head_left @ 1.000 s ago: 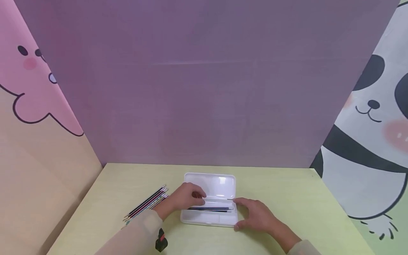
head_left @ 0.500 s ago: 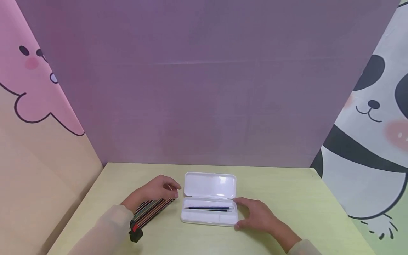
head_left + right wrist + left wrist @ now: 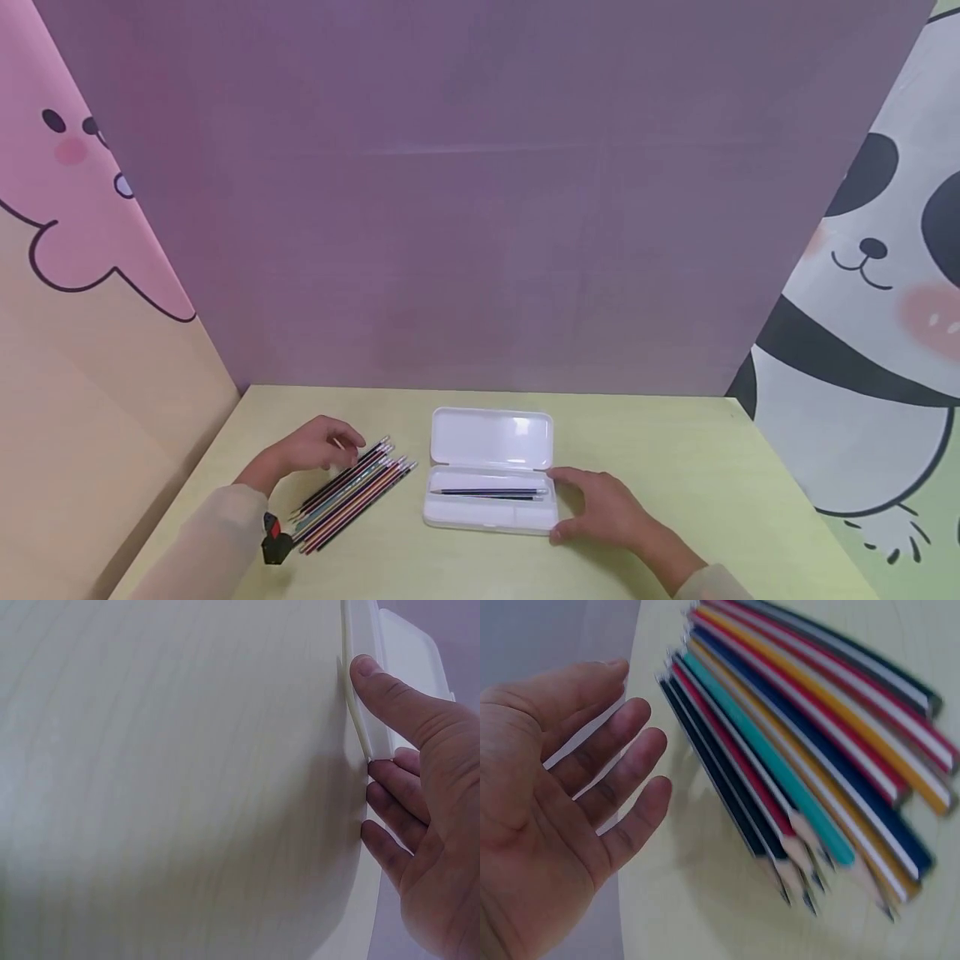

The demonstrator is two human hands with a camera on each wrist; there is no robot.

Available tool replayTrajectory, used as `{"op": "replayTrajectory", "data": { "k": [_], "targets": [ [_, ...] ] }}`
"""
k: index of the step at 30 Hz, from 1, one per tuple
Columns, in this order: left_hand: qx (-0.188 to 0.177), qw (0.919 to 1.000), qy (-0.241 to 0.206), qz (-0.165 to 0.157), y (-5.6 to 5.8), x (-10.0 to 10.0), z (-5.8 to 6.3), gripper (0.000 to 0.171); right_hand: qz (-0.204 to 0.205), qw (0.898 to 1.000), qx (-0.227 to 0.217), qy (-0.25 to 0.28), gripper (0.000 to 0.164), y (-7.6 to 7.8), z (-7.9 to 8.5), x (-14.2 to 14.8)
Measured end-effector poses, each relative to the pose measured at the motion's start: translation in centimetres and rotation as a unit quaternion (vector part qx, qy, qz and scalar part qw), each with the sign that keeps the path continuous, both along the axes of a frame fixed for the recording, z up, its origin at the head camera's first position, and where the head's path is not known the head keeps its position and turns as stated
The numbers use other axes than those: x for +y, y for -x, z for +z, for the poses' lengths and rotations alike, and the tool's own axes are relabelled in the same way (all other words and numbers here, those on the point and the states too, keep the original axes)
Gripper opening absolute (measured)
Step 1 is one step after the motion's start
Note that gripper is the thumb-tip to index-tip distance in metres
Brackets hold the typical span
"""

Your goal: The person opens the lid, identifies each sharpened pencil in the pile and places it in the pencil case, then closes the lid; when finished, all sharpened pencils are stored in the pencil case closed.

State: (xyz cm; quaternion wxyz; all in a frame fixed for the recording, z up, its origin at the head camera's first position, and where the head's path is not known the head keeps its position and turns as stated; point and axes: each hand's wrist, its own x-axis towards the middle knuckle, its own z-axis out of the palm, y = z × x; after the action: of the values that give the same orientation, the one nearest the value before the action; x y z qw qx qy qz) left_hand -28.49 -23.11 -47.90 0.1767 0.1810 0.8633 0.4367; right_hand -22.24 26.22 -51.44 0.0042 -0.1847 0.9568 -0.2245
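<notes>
A white plastic pencil case [image 3: 491, 525] lies with its lid [image 3: 480, 435] laid back on the table. Two dark pencils [image 3: 487, 492] rest in its rear compartment. At the case's right end my right hand [image 3: 603, 507] grips it, thumb at the front corner and index finger by the hinge; the right wrist view shows the thumb on the case wall [image 3: 367, 682]. My left hand [image 3: 311, 446] hovers at the left edge of a bundle of striped pencils [image 3: 360, 492]. In the left wrist view its fingers [image 3: 622, 761] are spread loosely, holding nothing, with the pencils' sharpened tips [image 3: 802, 892] toward the person.
The pale wood table [image 3: 660, 450] ends at a purple backdrop [image 3: 480, 250]. A pink cartoon wall [image 3: 82, 192] stands on the left and a panda wall [image 3: 862, 350] on the right. A black and red device [image 3: 276, 542] sits at my left wrist.
My left hand has left the pencil case and swung left, across to the far side of the pencil bundle, uncovering the pencils. The right hand has stayed at the case.
</notes>
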Motion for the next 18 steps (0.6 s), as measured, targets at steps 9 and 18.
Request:
{"op": "replayTrajectory", "data": {
  "k": [9, 18],
  "targets": [
    [-0.04, 0.9988, -0.002, 0.026, -0.5, -1.2, -1.0, 0.037, 0.0, 1.0, -0.002, 0.001, 0.088, -0.1, 0.0, 0.0],
    [-0.002, 0.9998, 0.003, 0.017, -0.4, -1.2, -1.9, 0.035, 0.002, 1.0, 0.006, 0.0, 0.089, -0.1, 0.0, 0.0]
  ]
}}
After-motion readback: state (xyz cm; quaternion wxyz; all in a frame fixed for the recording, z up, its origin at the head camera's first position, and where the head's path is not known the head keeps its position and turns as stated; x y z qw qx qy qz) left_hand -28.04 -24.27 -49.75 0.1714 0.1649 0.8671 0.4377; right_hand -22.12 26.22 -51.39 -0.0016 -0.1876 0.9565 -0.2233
